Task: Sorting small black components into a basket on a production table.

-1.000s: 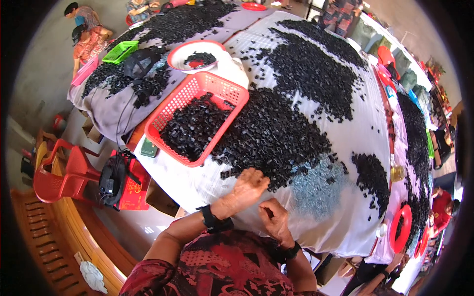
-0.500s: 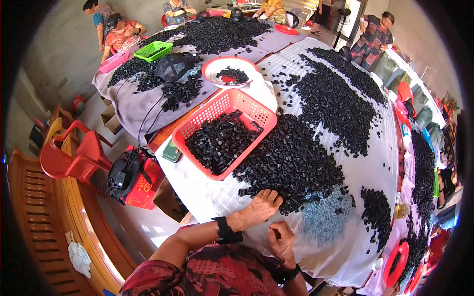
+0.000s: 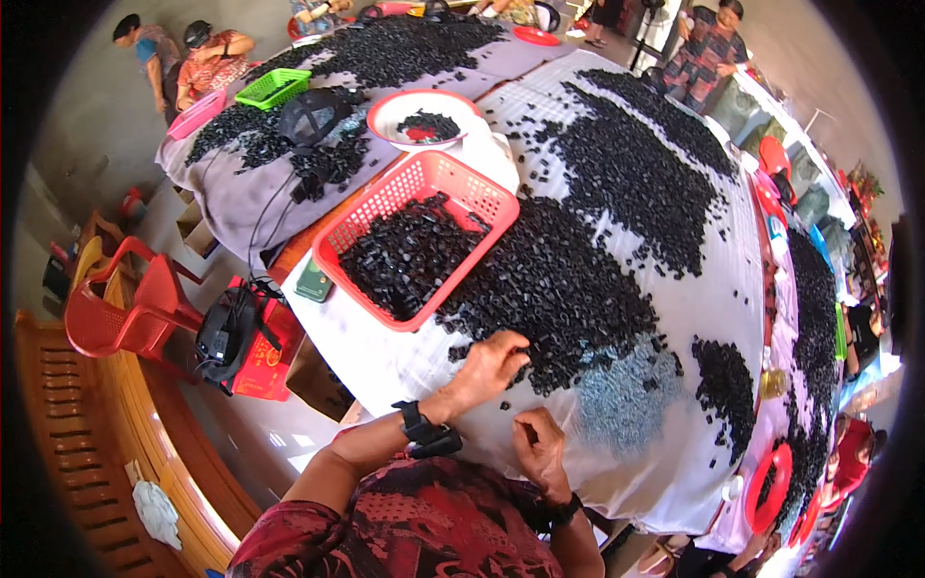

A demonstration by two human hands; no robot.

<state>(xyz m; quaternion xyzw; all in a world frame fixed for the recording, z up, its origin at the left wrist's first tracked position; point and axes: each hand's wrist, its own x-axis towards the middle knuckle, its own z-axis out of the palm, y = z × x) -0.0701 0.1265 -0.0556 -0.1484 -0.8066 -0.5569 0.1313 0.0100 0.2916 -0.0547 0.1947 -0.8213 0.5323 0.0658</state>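
Observation:
At the near edge of a large pile of small black plastic pieces [image 3: 568, 289], my left hand [image 3: 489, 368] is closed, fingers bent and pressed together. Whatever lies within its fingertips is too small to make out. My right hand [image 3: 541, 445] is curled over the white cloth [image 3: 405, 366], close to my body, thumb against the fingers; its contents are hidden. Beyond my left hand stands a red perforated basket [image 3: 491, 202], partly filled with similar black pieces. To the right of my hands lies a heap of tiny pale-blue pieces [image 3: 626, 400].
A white basin with a red rim [image 3: 385, 120] stands behind the basket. A green phone-like object [image 3: 313, 282] lies beside it. Further off are a green basket [image 3: 273, 89], a black cap [image 3: 310, 118] and more black piles. Several people work around the tables. A red chair [image 3: 145, 303] stands left.
My left hand has drawn back slightly from the pile, its fingers now more bunched. The right hand stays curled near my body. The whole view has shifted a little.

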